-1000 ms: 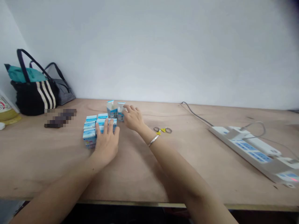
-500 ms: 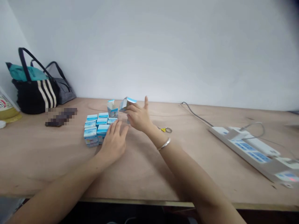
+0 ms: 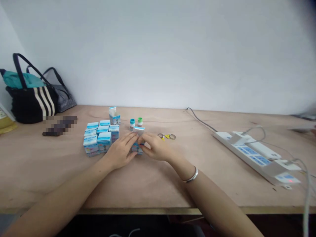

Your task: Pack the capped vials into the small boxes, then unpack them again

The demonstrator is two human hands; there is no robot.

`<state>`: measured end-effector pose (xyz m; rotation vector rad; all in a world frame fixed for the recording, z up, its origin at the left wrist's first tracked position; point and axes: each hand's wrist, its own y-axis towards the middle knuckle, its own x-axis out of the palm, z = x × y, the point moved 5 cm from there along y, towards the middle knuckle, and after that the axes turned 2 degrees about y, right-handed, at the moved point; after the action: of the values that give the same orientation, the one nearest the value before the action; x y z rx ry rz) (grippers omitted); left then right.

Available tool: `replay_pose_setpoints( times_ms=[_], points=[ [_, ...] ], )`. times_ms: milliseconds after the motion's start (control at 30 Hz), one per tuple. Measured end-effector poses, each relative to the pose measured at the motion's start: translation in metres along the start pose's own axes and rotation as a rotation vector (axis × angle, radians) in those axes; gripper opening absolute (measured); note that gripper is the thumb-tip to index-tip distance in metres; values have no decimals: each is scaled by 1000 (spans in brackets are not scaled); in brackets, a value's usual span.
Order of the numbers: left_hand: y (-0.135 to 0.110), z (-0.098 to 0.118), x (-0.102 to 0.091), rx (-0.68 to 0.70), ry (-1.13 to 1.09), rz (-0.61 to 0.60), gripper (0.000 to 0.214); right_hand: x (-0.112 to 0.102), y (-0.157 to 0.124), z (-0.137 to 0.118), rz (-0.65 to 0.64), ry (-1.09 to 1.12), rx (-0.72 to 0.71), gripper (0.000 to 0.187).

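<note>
Between my two hands a small blue-and-white carton (image 3: 137,149) stands on the table, its top flap raised. My left hand (image 3: 121,149) grips it from the left, with the thumb near its front. From the right, my right hand (image 3: 158,147) has its fingers bent at the upper part of the same carton. Fingers cover much of it. Just behind are a blue-capped vial (image 3: 132,123) and a green-capped vial (image 3: 140,121). Left of my left hand, several closed cartons (image 3: 104,141) stand grouped, with an open-topped carton (image 3: 115,119) behind them.
Rings with yellow tags (image 3: 168,136) lie right of my right hand. A white power strip (image 3: 251,156) with cables runs along the right side. A dark pixelated object (image 3: 60,125) and a black striped bag (image 3: 32,103) are at left. The wooden table's front edge (image 3: 148,211) is near.
My right hand has brought the open carton down and nearer, setting it on the table. My left hand has moved from the grouped cartons onto it. Both vials now show.
</note>
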<state>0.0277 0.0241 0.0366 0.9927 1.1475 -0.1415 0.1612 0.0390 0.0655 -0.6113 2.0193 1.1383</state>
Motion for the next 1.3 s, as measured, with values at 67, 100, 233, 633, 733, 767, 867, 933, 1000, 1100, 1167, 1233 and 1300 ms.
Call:
replay_pose_setpoints(
  times_ms=[67, 100, 233, 633, 733, 767, 867, 933, 1000, 1100, 1167, 1233, 1300],
  points=[
    [0, -4, 1, -17, -14, -7, 60, -4, -2, 2, 69, 71, 45, 10],
    [1, -4, 1, -22, -15, -9, 61, -6, -3, 3, 106, 98, 65, 10],
    [7, -6, -1, -25, -17, -19, 66, -11, -6, 8, 218, 144, 107, 13],
    [8, -7, -14, 19, 25, 109, 38, -4, -9, 26, 218, 273, 251, 40],
    [7, -7, -13, 45, 11, 90, 34, -4, -9, 28, 230, 262, 277, 39],
    [7, -9, -11, 43, 5, 79, 35, -2, -10, 30, 223, 301, 287, 39],
    [5, -13, -7, 31, 12, 62, 35, 6, -12, 36, 159, 488, 354, 40],
    [4, -13, -6, 37, 28, 59, 32, 10, -12, 40, 105, 591, 391, 42],
    [4, -12, -6, 35, 45, 49, 29, 7, -8, 45, 107, 611, 403, 39],
    [4, -10, -7, 17, 64, 36, 27, -10, 10, 59, 232, 451, 388, 42],
    [3, -9, -7, 13, 66, 36, 27, -18, 28, 68, 280, 215, 333, 39],
    [3, -9, -7, 13, 61, 41, 28, -16, 48, 76, 235, -109, 285, 23],
    [3, -9, -7, 10, 54, 51, 29, -6, 64, 84, 170, -373, 295, 19]
  ],
)
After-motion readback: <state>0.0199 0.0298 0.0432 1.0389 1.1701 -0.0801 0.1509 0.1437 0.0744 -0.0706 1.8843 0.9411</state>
